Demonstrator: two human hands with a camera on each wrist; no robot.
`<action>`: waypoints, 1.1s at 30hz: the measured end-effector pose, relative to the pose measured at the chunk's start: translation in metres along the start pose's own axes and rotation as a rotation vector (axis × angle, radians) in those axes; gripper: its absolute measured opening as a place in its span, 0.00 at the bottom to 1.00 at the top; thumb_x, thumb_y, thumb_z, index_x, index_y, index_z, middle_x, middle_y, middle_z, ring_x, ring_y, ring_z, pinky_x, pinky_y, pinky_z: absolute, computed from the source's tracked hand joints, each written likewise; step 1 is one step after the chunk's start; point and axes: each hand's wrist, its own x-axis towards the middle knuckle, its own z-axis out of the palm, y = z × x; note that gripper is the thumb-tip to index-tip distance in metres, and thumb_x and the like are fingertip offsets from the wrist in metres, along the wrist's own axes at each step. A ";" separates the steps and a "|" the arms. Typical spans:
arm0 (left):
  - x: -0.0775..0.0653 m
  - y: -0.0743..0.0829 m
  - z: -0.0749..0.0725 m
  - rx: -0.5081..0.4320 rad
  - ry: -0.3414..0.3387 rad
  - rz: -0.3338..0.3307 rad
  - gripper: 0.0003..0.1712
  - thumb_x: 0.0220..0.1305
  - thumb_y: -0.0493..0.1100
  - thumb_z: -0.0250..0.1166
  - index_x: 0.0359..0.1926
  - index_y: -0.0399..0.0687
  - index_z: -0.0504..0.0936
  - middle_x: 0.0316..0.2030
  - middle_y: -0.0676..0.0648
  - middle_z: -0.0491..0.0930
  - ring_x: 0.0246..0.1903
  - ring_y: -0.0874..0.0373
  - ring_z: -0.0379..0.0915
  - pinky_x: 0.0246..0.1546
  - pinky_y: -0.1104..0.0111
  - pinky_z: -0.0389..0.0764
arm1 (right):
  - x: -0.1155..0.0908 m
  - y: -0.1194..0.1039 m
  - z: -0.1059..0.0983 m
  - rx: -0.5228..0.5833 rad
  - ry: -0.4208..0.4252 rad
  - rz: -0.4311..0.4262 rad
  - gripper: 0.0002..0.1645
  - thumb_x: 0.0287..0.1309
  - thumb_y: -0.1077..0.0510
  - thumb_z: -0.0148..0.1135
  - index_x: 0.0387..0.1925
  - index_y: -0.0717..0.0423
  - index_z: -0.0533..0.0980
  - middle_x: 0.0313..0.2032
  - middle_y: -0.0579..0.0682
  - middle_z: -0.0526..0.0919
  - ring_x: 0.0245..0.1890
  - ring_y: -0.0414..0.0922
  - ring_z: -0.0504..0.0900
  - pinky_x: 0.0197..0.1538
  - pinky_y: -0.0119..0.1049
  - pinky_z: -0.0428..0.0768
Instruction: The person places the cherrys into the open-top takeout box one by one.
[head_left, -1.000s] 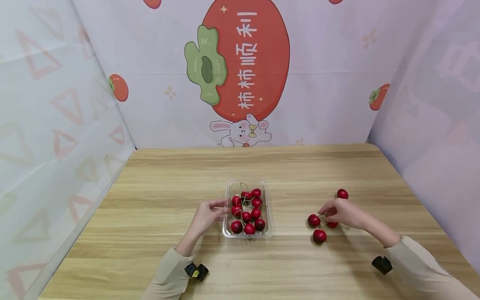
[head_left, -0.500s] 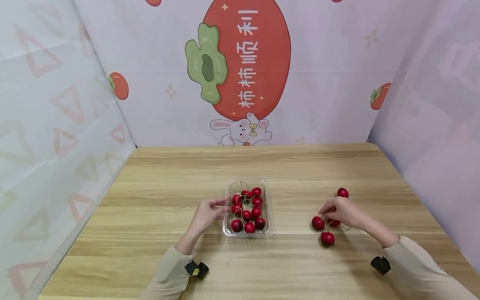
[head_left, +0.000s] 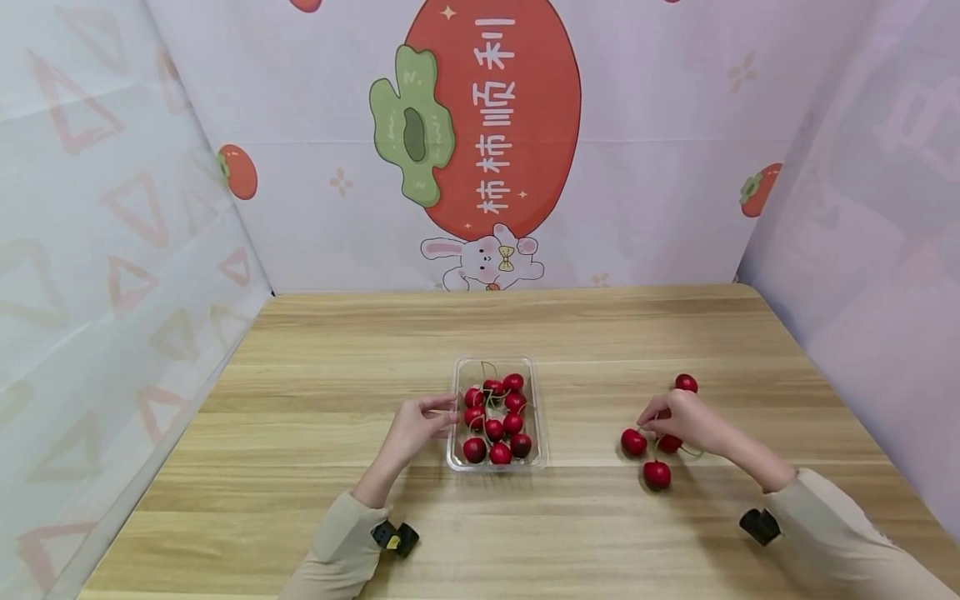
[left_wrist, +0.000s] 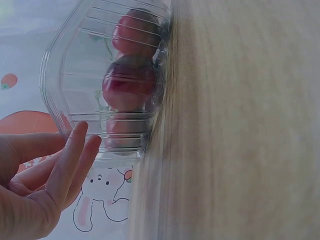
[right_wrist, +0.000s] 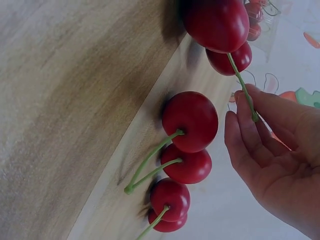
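Observation:
My left hand [head_left: 416, 427] touches the left rim of a clear plastic box [head_left: 540, 417], its fingers nearly straight. Inside the box lie several red cherries [head_left: 493, 430] with green stems. Over on the right, my right hand [head_left: 686, 421] pinches the joined stems of a pair of cherries [head_left: 656, 475] between thumb and fingertips. The right wrist view shows one green stem [right_wrist: 242, 85] running from the nearest cherry [right_wrist: 217, 25] to those fingertips. Another cherry [head_left: 670, 443] lies partly hidden beneath the hand, and one cherry [head_left: 686, 383] sits just beyond it.
In the right wrist view, two cherries [right_wrist: 190, 120] with joined stems lie on the wooden table [head_left: 337, 350], with more behind. Black wrist cameras [head_left: 395, 539] hang under both sleeves. Printed cloth walls [head_left: 637, 125] stand around the table's back and sides.
The pinched cherry pair has shifted to the right, the nearer cherry most. My right hand has barely moved. My left hand and the box stay in place.

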 end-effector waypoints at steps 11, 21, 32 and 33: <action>-0.001 0.001 0.001 -0.007 0.002 0.006 0.18 0.53 0.29 0.60 0.48 0.30 0.75 0.43 0.33 0.76 0.35 0.45 0.78 0.30 0.67 0.84 | 0.002 -0.007 -0.003 -0.002 0.030 -0.020 0.03 0.48 0.68 0.61 0.24 0.61 0.80 0.24 0.47 0.80 0.21 0.34 0.74 0.23 0.25 0.78; 0.002 -0.002 0.000 -0.008 -0.006 0.011 0.18 0.54 0.30 0.60 0.48 0.30 0.74 0.43 0.32 0.76 0.36 0.44 0.77 0.31 0.64 0.84 | 0.007 -0.015 -0.004 0.076 -0.002 -0.002 0.03 0.48 0.68 0.60 0.26 0.63 0.79 0.25 0.49 0.81 0.20 0.36 0.77 0.23 0.32 0.81; -0.006 0.009 0.001 -0.005 0.001 0.004 0.18 0.54 0.28 0.59 0.47 0.29 0.75 0.42 0.32 0.76 0.36 0.44 0.77 0.31 0.65 0.84 | 0.017 -0.025 -0.004 0.131 -0.013 -0.010 0.04 0.49 0.69 0.59 0.28 0.65 0.80 0.27 0.56 0.81 0.21 0.38 0.78 0.25 0.37 0.82; -0.007 0.011 0.001 0.000 -0.004 0.005 0.18 0.54 0.28 0.59 0.48 0.28 0.74 0.42 0.32 0.76 0.36 0.44 0.77 0.31 0.65 0.84 | 0.018 -0.027 -0.004 0.130 -0.010 -0.011 0.04 0.49 0.69 0.59 0.28 0.65 0.80 0.27 0.56 0.81 0.21 0.39 0.78 0.25 0.37 0.82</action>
